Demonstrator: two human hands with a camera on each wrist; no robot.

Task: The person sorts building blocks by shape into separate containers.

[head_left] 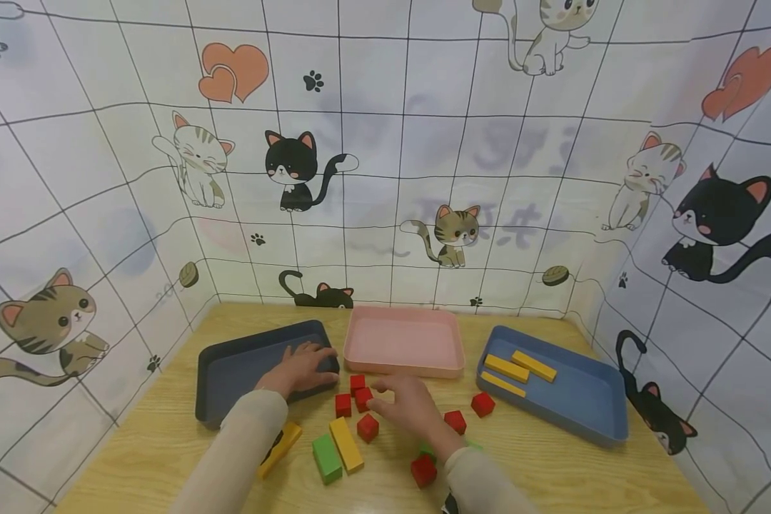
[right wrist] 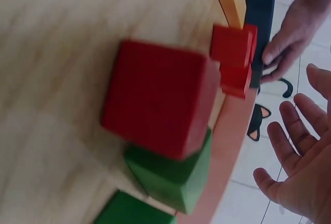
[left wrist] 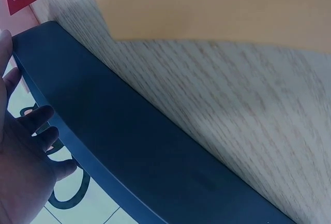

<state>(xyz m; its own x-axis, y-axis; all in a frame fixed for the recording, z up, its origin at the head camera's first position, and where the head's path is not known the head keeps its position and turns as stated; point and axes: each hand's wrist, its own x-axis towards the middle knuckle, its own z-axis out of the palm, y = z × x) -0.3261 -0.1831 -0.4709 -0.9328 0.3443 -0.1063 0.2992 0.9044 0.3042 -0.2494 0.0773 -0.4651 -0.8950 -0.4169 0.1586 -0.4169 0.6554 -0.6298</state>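
My left hand (head_left: 305, 368) reaches over the right side of the dark blue tray (head_left: 234, 378), fingers loosely spread at its edge. In the left wrist view its fingertips are by the rim of the same tray (left wrist: 103, 115), holding nothing. My right hand (head_left: 407, 403) hovers just right of a cluster of red cubes (head_left: 343, 405). Its fingers are spread with nothing between them, as the right wrist view shows the bare palm (right wrist: 305, 182). A large red cube (right wrist: 155, 97) and a green block (right wrist: 170, 177) lie below that wrist; in the head view, the forearm partly hides green blocks.
A pink tray (head_left: 403, 373) stands at the back middle. The blue tray (head_left: 585, 385) on the right holds three yellow blocks (head_left: 506, 368). Nearer lie a green block (head_left: 327, 459), a yellow block (head_left: 347, 444) and another yellow block (head_left: 283, 450), partly behind the left sleeve. More red cubes (head_left: 482, 405) lie rightward.
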